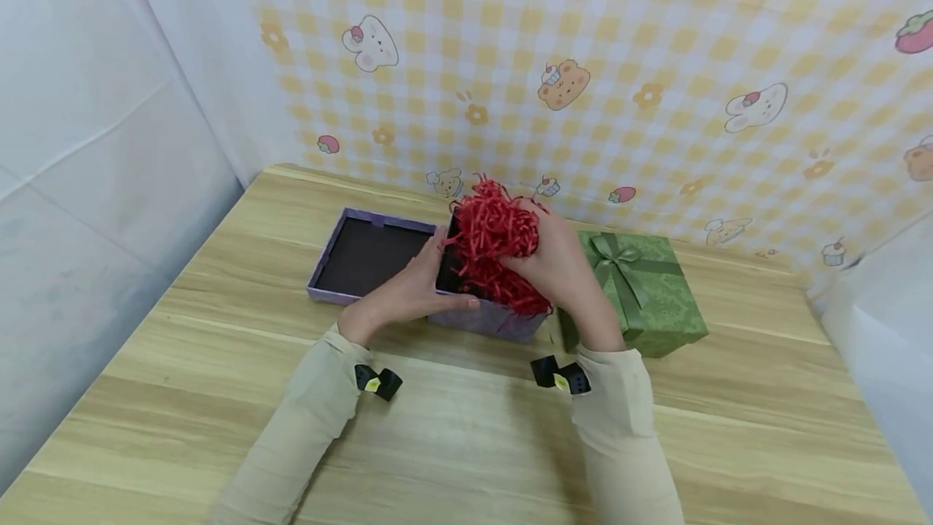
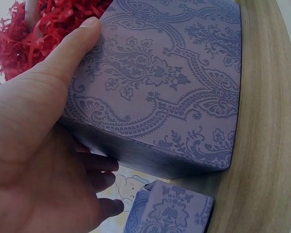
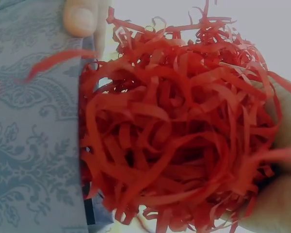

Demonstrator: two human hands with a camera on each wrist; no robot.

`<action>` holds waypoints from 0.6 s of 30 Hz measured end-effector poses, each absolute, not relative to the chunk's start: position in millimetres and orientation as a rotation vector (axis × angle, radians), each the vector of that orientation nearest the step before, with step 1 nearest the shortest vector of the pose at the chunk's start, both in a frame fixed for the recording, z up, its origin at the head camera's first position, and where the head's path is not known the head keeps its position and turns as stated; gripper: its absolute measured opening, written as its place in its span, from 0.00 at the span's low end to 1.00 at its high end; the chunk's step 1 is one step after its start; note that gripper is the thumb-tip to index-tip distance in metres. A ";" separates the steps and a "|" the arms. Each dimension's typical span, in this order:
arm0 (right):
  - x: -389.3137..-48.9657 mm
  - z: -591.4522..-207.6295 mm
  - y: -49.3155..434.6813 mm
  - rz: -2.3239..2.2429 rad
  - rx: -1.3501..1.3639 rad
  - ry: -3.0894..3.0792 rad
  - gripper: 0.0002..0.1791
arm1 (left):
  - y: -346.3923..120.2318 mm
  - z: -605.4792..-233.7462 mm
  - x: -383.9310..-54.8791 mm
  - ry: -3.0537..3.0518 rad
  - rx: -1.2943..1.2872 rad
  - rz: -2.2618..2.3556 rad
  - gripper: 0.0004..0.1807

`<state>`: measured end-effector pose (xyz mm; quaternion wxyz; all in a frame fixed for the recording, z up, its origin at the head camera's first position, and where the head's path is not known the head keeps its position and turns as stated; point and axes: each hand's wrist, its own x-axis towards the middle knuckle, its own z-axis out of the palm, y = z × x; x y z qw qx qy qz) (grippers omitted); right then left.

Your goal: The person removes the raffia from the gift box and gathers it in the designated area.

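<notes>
A purple patterned gift box (image 1: pixel 487 322) stands on the table with its dark inside partly covered by red shredded paper (image 1: pixel 490 227). My left hand (image 1: pixel 403 286) holds the box at its near left corner, thumb along the front wall (image 2: pixel 157 73) and fingers by the left side. In my right hand (image 1: pixel 557 258) is a big clump of the shredded paper, gripped over the box's right part. Strands bulge past the fingers and hang over the front rim. The right wrist view shows the clump (image 3: pixel 174 136) close beside the patterned wall (image 3: pixel 34 126), hiding most fingers.
Left of the box lies its purple lid (image 1: pixel 337 296), black inside facing up. A green gift box (image 1: pixel 666 286) with a ribbon bow (image 1: pixel 618 260) stands close on the right. Behind them hangs a checked cloth (image 1: pixel 466 63). The wooden table (image 1: pixel 452 444) extends toward me.
</notes>
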<state>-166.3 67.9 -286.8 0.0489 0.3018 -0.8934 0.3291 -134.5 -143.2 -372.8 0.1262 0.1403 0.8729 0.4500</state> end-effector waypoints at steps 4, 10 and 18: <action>-162.6 -286.1 70.5 1.018 0.932 -2.699 0.32 | -143.4 -373.1 -133.9 2.529 0.415 1.331 0.64; -156.4 -285.1 74.7 1.031 0.962 -2.667 0.31 | -144.0 -373.5 -134.6 2.528 0.435 1.363 0.65; -144.3 -279.4 85.1 1.123 0.923 -2.648 0.31 | -144.4 -373.8 -135.9 2.538 0.493 1.359 0.63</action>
